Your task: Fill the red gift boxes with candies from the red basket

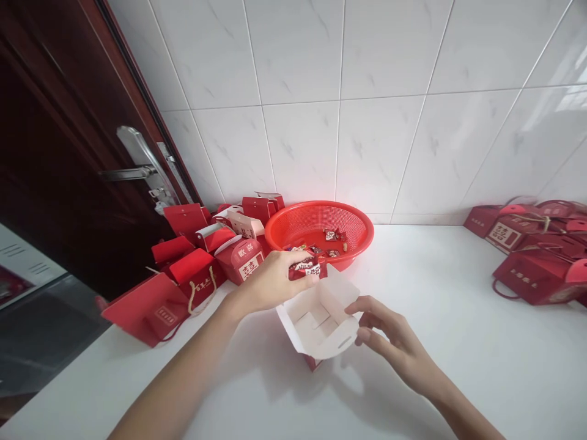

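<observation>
An open gift box [316, 321], white inside and red outside, stands on the white table in the middle. My left hand [277, 278] is closed around several wrapped candies [306, 267] just above the box's back left edge. My right hand [389, 336] grips the right flap of the box between thumb and fingers. Behind the box sits a red plastic basket [364, 241] with several wrapped candies [332, 235] on its bottom. The front of the basket is partly hidden by my left hand and the box.
Several red gift boxes and bags [169, 305] crowd the table's left side, some with open tops. More red boxes [534, 275] with handles are grouped at the right. A tiled wall [385, 153] rises behind, and a dark door [68, 122] with a metal handle is at the left.
</observation>
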`<action>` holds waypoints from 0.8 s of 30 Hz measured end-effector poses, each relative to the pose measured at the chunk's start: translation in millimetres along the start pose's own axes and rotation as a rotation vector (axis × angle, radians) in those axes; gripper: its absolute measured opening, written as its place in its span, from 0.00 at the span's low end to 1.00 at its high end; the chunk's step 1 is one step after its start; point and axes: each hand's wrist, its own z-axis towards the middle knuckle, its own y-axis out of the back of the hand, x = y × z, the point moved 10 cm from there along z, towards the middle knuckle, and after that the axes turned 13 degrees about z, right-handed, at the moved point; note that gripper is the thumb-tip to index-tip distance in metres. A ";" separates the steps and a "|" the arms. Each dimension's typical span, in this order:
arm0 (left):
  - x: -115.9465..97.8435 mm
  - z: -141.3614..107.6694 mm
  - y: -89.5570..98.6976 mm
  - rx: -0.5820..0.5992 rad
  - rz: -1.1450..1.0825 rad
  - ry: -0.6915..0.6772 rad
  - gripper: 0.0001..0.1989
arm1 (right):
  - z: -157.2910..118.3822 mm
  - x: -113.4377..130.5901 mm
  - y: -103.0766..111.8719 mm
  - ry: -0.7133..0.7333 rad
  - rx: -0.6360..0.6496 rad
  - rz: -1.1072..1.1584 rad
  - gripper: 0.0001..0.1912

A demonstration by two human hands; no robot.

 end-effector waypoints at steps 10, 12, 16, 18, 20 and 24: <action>-51.0 -22.2 -19.5 0.038 0.358 -0.155 0.06 | 1.2 14.0 -6.1 0.158 -0.017 -0.129 0.12; -50.9 -22.5 -26.4 0.099 0.362 -0.155 0.07 | 1.9 12.7 -6.5 0.163 -0.018 -0.142 0.12; -48.8 -22.6 -32.1 0.189 0.366 -0.145 0.10 | 2.1 15.1 -7.5 0.196 -0.018 -0.149 0.10; -48.5 -24.2 -32.0 0.218 0.367 -0.140 0.10 | 1.8 18.0 -8.0 0.213 -0.020 -0.133 0.10; -50.7 -28.4 -34.3 0.270 0.375 -0.162 0.09 | 1.2 21.5 -8.2 0.231 -0.026 -0.124 0.12; -53.6 -40.7 -44.7 0.416 0.425 -0.209 0.07 | -1.0 27.0 -6.7 0.261 -0.057 -0.160 0.14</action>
